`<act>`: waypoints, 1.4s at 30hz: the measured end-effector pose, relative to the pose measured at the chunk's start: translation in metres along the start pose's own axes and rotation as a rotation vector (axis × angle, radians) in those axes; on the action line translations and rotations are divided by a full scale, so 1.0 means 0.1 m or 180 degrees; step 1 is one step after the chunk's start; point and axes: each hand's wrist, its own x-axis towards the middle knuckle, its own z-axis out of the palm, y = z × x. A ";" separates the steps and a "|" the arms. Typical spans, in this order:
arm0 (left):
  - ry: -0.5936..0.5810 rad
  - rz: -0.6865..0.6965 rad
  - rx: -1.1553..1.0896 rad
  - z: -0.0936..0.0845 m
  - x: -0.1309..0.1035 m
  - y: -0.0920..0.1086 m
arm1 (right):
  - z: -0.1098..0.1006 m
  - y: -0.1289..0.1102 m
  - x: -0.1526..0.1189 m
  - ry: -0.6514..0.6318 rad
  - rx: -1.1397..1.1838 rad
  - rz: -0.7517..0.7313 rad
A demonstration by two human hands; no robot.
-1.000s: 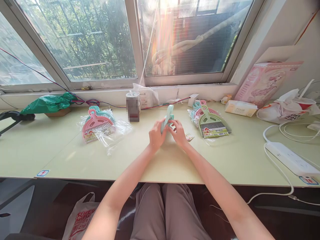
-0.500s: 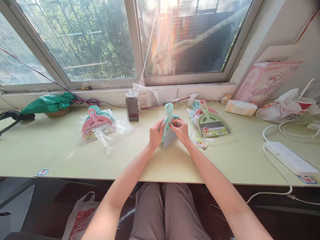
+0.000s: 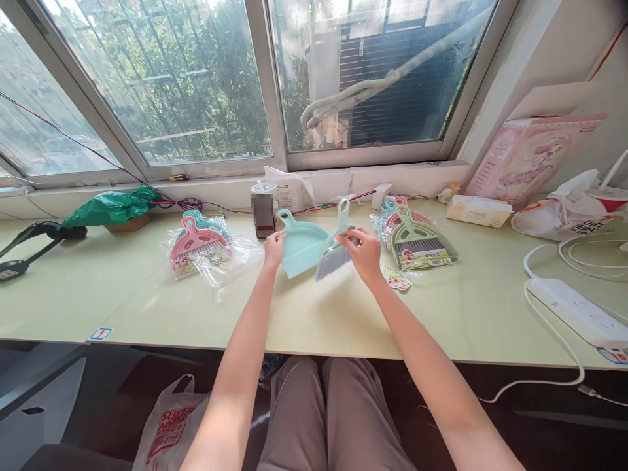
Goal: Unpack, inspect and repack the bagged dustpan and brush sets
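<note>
At the centre of the frame, a mint-green dustpan (image 3: 300,247) stands with its handle toward the top and its wide edge toward the bottom. The left hand (image 3: 274,248) is just left of it, gripping its left edge, so the pan lies on the inner side of that hand. A brush (image 3: 334,260) with a pale mint handle and grey bristles is slightly right of centre, between the dustpan and the right hand (image 3: 364,252). That hand has its fingers closed on the right side of the brush, below the handle; the bristles point down and to the left. The brush overlaps the right edge of the dustpan in this view, and whether the two touch I cannot tell. Both pieces are therefore between the hands, above the middle of the tabletop (image 3: 314,320).

Just beyond the right wrist, right of centre, lies a printed card (image 3: 396,278). Farther right is a wrapped green dustpan set (image 3: 424,245) in front of pink and blue ones. Left of centre, well apart from the left hand, a wrapped pink set (image 3: 199,247) lies beside loose clear plastic (image 3: 238,258). A lidded cup (image 3: 263,209) stands behind the left hand.
</note>
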 end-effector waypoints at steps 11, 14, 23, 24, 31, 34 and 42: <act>-0.1126 0.0006 0.1957 -0.14 0.05 -0.19 | -0.17 0.39 0.10 -0.1204 -0.2657 0.1018; -0.1140 0.0254 0.2157 -0.11 0.05 -0.19 | -0.17 0.49 0.11 -0.1129 -0.2617 0.0815; -0.0408 0.0097 0.1249 -0.12 0.09 -0.21 | -0.16 0.74 0.14 -0.0772 -0.2265 0.0103; -0.0219 0.0049 0.0997 -0.14 0.12 -0.21 | -0.15 0.72 0.16 -0.0676 -0.2051 0.0043; -0.0171 0.0406 -0.0251 -0.09 0.02 0.01 | 0.00 0.44 0.12 -0.0578 0.0508 0.0106; -0.1081 0.0738 -0.0366 0.14 -0.23 0.17 | 0.12 0.33 0.00 -0.0186 0.0430 0.0105; -0.1713 0.0939 -0.0439 0.44 -0.55 0.31 | 0.09 0.27 -0.03 0.0392 -0.0632 -0.0261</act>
